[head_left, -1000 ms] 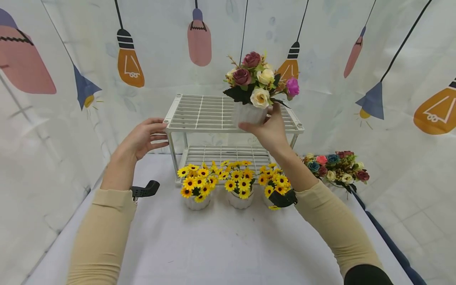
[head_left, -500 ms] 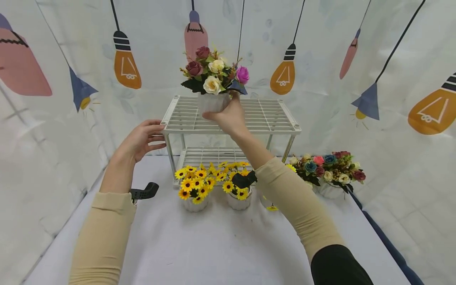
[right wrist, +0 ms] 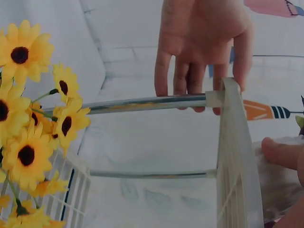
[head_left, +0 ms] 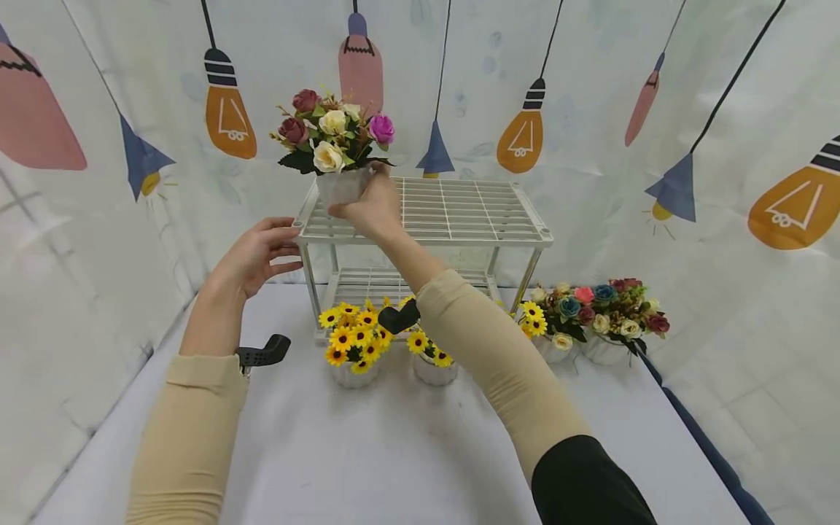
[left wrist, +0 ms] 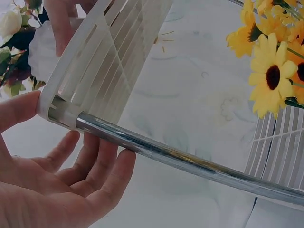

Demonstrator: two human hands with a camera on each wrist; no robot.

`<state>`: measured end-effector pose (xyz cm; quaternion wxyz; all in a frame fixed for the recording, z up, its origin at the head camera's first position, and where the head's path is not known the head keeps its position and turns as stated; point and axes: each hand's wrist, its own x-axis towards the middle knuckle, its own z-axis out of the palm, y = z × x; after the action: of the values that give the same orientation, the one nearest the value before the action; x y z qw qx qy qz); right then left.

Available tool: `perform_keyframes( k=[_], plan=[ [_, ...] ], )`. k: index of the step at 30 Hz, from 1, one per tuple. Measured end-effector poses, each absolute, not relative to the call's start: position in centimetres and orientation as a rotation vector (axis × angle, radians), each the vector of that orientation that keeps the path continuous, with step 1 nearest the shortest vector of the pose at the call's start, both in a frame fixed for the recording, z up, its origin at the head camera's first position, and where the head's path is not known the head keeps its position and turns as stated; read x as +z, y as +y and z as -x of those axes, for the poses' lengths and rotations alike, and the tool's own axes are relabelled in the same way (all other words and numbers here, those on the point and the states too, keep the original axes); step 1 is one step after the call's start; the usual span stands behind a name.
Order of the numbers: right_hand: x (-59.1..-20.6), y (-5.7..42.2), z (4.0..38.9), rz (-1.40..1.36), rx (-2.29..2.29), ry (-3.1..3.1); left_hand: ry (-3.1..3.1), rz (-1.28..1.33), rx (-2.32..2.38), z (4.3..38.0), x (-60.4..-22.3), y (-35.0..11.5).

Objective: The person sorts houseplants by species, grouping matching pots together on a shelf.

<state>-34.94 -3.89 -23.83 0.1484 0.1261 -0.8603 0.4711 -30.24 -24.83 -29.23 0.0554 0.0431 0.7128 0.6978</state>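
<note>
A white two-tier wire rack (head_left: 466, 211) stands at the back of the table. My left hand (head_left: 256, 255) holds its upper left corner; in the left wrist view the thumb lies at the shelf edge and the fingertips touch the metal post (left wrist: 156, 149). Above the left end of the top shelf, my right hand (head_left: 372, 203) grips a white pot (head_left: 341, 188) of artificial roses in cream, dusky red and magenta. Whether the pot's base touches the shelf, I cannot tell. Yellow daisy-like flowers in white pots (head_left: 354, 373) stand before the rack, partly hidden by my right arm.
Two more white pots (head_left: 604, 350) of mixed artificial roses stand to the right of the rack. A white cloth covers the table (head_left: 315, 452). Behind hangs a pale curtain (head_left: 590, 146) printed with lamps. The lower shelf (head_left: 367, 281) is partly behind the yellow flowers.
My right hand has carried the rose pot leftward over the top shelf, from its right half to its left end. My left hand has stayed at the rack's corner.
</note>
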Motion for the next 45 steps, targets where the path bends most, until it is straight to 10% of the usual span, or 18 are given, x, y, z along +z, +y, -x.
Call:
perform_keyframes(
  k=[17,45],
  plan=[
    [-24.6,-2.5,34.3,-0.521,1.255,-2.586,2.191,-0.117,2.112,30.2,-30.2,-25.1],
    [-28.7,19.9,23.5,-0.528,1.302,-2.404,2.232,-0.14,2.099,30.2,-29.7,-24.4]
  ],
)
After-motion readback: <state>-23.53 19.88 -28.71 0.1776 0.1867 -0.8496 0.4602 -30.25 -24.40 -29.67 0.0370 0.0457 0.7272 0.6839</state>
